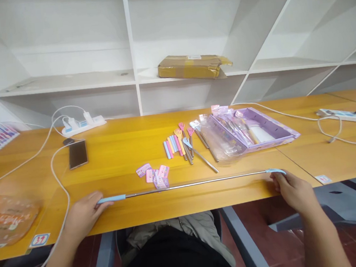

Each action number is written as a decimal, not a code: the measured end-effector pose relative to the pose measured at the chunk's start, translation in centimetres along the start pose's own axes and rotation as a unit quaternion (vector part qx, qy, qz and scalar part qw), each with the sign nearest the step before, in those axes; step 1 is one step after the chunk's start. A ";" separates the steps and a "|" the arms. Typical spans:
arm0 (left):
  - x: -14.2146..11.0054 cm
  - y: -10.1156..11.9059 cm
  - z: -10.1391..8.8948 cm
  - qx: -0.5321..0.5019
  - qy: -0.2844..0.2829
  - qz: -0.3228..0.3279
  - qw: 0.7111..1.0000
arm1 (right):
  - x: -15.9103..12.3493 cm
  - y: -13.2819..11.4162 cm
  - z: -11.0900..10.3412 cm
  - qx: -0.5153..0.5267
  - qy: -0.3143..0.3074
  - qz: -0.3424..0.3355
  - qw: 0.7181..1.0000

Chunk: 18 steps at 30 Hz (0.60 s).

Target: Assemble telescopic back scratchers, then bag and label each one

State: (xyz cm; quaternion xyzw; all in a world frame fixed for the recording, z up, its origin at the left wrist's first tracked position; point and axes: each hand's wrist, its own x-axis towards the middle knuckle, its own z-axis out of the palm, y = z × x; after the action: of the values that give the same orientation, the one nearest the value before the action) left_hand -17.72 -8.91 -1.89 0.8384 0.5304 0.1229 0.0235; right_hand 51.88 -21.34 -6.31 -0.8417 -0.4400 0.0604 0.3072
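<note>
A telescopic back scratcher (196, 184) is stretched out long and level above the table's front part. My left hand (86, 212) is closed round its light blue handle. At the far end, my right hand (288, 187) grips the light blue claw head. Beyond the rod lie more back scratchers (187, 145) with pink, yellow and blue claws and metal shafts. Several pastel handles (173, 146) are lined up beside them. Small printed cards (159, 176) lie loosely piled just behind the rod. A purple box (272, 129) holds wrapped back scratchers, and clear plastic bags (227, 140) spill over its left side.
A phone (78, 154) lies at left near a power strip (83, 125) with cables. An orange package (8, 219) sits at the left edge. Another power strip (347, 115) is at right. A cardboard box (192, 66) rests on the white shelf (72, 82) behind the table.
</note>
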 end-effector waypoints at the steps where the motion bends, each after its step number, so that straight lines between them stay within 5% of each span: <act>1: 0.0 0.0 -0.1 -0.006 0.002 -0.002 1.000 | 0.0 -0.4 -0.1 0.001 0.003 0.006 1.000; 7: 0.3 0.3 -1.3 -0.026 0.010 0.003 1.000 | 0.6 -3.1 -0.7 -0.046 0.022 0.028 0.998; 13: 1.1 -1.8 -2.9 -0.034 0.050 -0.014 0.998 | 2.0 -5.2 -1.6 -0.041 0.057 0.009 0.997; 15: 1.4 -1.1 -2.6 -0.047 0.051 0.014 0.998 | 1.4 -6.9 -1.0 -0.050 0.054 -0.041 0.996; 18: 2.1 3.5 -0.5 -0.063 0.030 0.106 0.992 | -2.2 -11.6 2.5 -0.043 -0.001 -0.233 0.972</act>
State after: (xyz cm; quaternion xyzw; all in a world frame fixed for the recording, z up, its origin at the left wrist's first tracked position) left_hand -13.87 -8.63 -0.43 0.8828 0.4300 0.1831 0.0468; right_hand 41.39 -16.97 -2.10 -0.7287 -0.6262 -0.0307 0.2756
